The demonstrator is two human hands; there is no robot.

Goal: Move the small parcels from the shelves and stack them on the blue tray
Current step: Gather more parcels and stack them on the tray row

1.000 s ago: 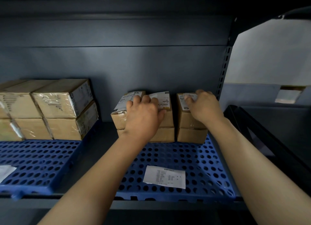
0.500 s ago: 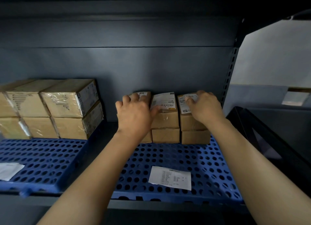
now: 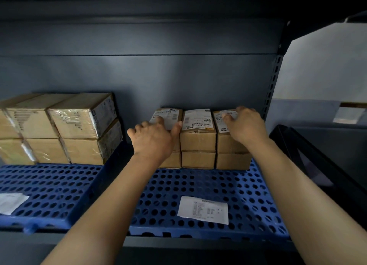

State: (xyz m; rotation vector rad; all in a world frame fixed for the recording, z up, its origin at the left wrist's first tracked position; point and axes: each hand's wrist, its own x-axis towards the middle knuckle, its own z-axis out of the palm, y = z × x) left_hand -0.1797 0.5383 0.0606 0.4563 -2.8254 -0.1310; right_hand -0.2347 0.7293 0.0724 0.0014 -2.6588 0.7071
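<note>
Evidently this is stacking work: in the head view the small parcels stand in three columns of two at the back of the blue tray, close to the shelf's rear wall. The left hand has its fingers curled over the left top parcel, with the thumb wedged beside the middle top parcel. The right hand grips the right top parcel, fingers bent onto its label. The columns sit tight together, so a sideways shove on either outer box would likely drag the middle one askew. A hard push could also slide a top parcel off its base, since the taped cardboard looks slick. A loose paper slip lies nearer the front, between the forearms, where a careless sweep might brush it off. How squarely the left column is stacked is hidden behind the hand.
</note>
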